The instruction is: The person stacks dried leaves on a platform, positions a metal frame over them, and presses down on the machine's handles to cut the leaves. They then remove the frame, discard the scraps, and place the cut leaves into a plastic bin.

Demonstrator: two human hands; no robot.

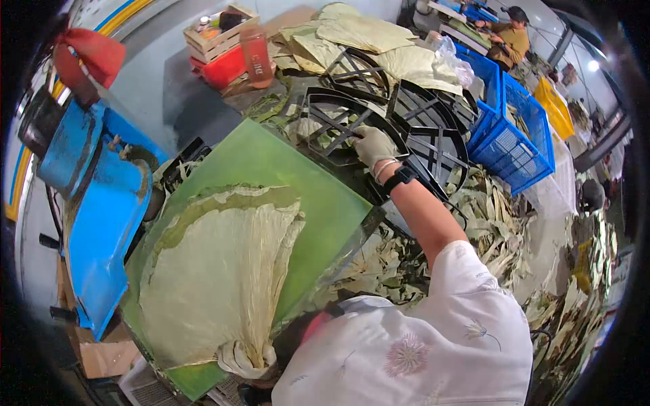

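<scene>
A large pale dried leaf (217, 271) lies fanned out on a green board (298, 183). My left hand (245, 358), in a white glove, pinches the leaf's gathered base at the board's near edge. My right hand (372, 145), gloved too and with a black watch at the wrist, reaches out past the board. Its fingers grip a bar of a black metal frame (332, 125) with crossed spokes. More such frames (433, 128) lie stacked beside it.
A blue machine (101, 196) stands left of the board. Blue plastic crates (508, 142) sit at the right, with leaf scraps (494, 223) heaped below them. Flat dried leaves (379, 40) are piled behind the frames, near a red-and-wood box (220, 40). Another person (511, 34) works far back.
</scene>
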